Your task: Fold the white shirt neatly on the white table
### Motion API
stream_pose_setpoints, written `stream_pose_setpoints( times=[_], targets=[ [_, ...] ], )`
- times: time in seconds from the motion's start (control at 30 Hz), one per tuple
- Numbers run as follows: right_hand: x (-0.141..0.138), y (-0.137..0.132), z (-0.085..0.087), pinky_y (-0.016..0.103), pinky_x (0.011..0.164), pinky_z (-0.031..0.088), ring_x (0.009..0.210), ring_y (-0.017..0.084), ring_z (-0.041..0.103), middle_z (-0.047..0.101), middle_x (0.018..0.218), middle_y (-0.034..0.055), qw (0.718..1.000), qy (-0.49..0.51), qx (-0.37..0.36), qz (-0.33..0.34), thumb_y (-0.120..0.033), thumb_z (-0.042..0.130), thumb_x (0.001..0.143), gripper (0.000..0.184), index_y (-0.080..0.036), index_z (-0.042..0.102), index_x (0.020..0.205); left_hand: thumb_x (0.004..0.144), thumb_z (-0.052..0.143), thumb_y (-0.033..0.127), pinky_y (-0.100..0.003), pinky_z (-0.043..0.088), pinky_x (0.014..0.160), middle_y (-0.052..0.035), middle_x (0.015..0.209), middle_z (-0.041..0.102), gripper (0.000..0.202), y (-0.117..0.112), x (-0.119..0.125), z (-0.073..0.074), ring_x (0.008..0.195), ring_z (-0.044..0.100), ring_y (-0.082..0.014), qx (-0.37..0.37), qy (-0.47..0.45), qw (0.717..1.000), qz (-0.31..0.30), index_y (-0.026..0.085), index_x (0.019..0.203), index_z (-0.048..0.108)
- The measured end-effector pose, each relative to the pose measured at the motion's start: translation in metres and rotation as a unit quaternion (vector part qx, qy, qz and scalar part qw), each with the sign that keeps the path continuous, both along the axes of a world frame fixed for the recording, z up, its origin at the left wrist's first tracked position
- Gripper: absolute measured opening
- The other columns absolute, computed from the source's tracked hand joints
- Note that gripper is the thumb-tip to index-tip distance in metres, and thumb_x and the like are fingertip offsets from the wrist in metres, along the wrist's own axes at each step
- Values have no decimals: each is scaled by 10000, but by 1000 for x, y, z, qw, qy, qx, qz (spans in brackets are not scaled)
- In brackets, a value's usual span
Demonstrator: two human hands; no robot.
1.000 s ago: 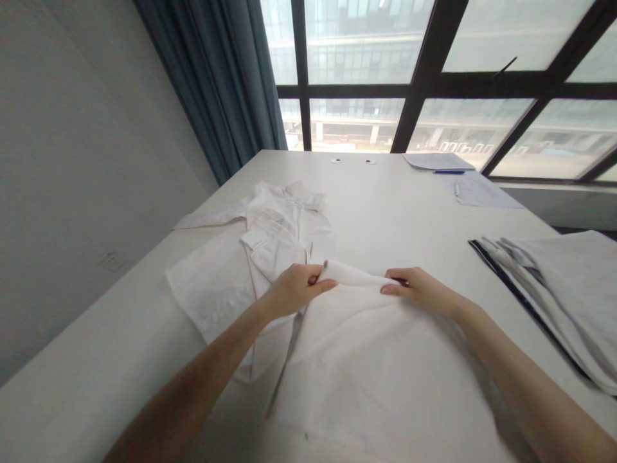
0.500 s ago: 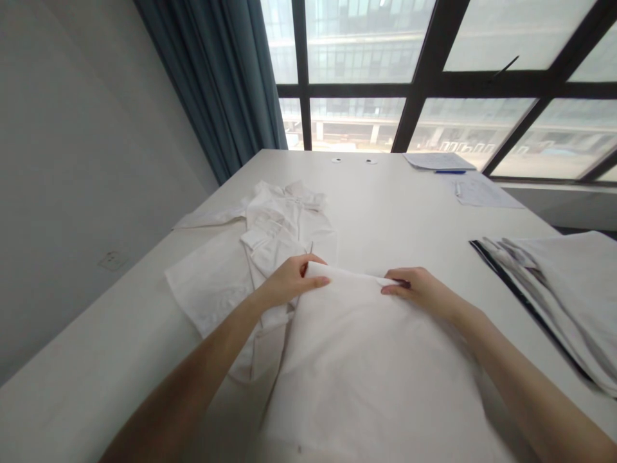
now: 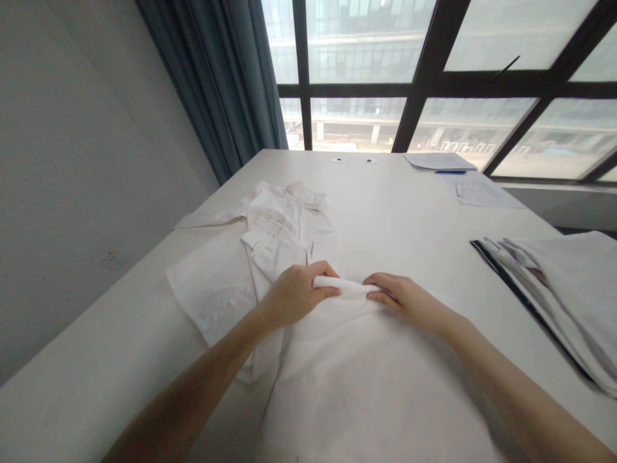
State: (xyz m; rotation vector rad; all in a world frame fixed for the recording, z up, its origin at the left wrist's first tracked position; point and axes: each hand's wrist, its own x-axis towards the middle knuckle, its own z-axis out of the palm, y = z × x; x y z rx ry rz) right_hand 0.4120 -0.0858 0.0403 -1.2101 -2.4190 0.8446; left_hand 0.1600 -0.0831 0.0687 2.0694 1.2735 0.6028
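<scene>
A white garment (image 3: 366, 379) lies spread on the white table (image 3: 409, 218) right in front of me. My left hand (image 3: 294, 292) pinches its far edge, fingers closed round a small fold of cloth. My right hand (image 3: 402, 297) grips the same edge just to the right, fingers closed on the fabric. The two hands sit close together, with a short bunched strip of cloth between them.
A crumpled white shirt (image 3: 255, 251) lies on the table to the left. A stack of folded grey cloth (image 3: 559, 283) sits at the right edge. Papers (image 3: 463, 177) and a blue pen (image 3: 450, 172) lie near the window. A blue curtain (image 3: 226, 83) hangs at the back left.
Both hands have drawn toward each other along the garment's far edge, my right hand moving left the most. The edge between them has bunched up.
</scene>
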Motion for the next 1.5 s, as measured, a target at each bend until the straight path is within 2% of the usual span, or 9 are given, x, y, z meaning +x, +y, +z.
stream_pose_setpoints(
  times=[0.17,0.3,0.37,0.53,0.77,0.9,1.07,1.23,1.5],
  targets=[
    [-3,-3,-2,284,726,437,822,191,608,671,902,65,999,14,39,-7,-466,365,986,361,-201,610,968,834,617,393,-225,365,559,23,724,688,222,-5,0,8,601,570,-127,16,33,999,-1,204,925,691],
    [-6,-6,-1,283,718,432,811,192,611,675,883,68,998,16,64,-6,-484,354,985,387,-206,621,955,901,532,401,-233,429,721,-2,886,738,267,-6,-2,12,800,651,-163,16,11,1000,-23,208,926,715],
    [-6,-7,-1,289,722,432,816,196,611,678,891,73,997,17,68,-8,-490,353,985,393,-210,627,963,906,526,412,-237,435,754,-9,911,743,287,-5,-4,13,834,659,-175,10,10,999,-31,205,947,720],
    [-5,-8,2,291,722,432,808,192,609,677,879,70,998,16,62,-8,-490,355,984,399,-207,635,966,915,517,400,-227,431,710,-5,872,742,287,-3,-7,11,799,660,-167,13,18,999,-35,201,950,720],
    [-3,-5,10,314,787,435,863,200,601,678,945,75,1000,7,-13,-5,-419,312,998,392,-200,636,974,917,519,381,-220,425,714,5,873,742,264,-3,-6,13,805,662,-162,18,31,998,-48,217,951,723],
    [-3,-4,10,303,734,423,792,191,580,647,848,58,999,-7,-36,-5,-458,302,993,425,-194,616,882,915,519,387,-227,424,706,1,863,741,265,-4,-7,14,796,663,-168,13,53,997,-53,227,960,726],
    [-6,-3,5,264,636,379,660,152,515,562,697,18,1000,-6,-7,-8,-545,296,977,497,-197,552,730,910,523,408,-244,423,701,-10,849,743,275,-4,-7,17,789,667,-183,27,99,994,-45,238,961,733],
    [-11,-7,1,258,628,365,661,148,509,551,684,24,999,5,30,-12,-563,280,977,526,-196,542,706,906,527,463,-253,412,697,-6,795,737,283,-9,-4,19,778,673,-193,67,153,986,-28,270,927,732],
    [-17,-12,0,256,639,360,675,151,521,567,707,27,1000,-6,24,2,-511,319,987,469,-194,563,743,928,482,515,-268,380,643,-38,752,722,362,-6,-3,13,756,672,-227,58,233,967,-88,234,943,711]
  ],
)
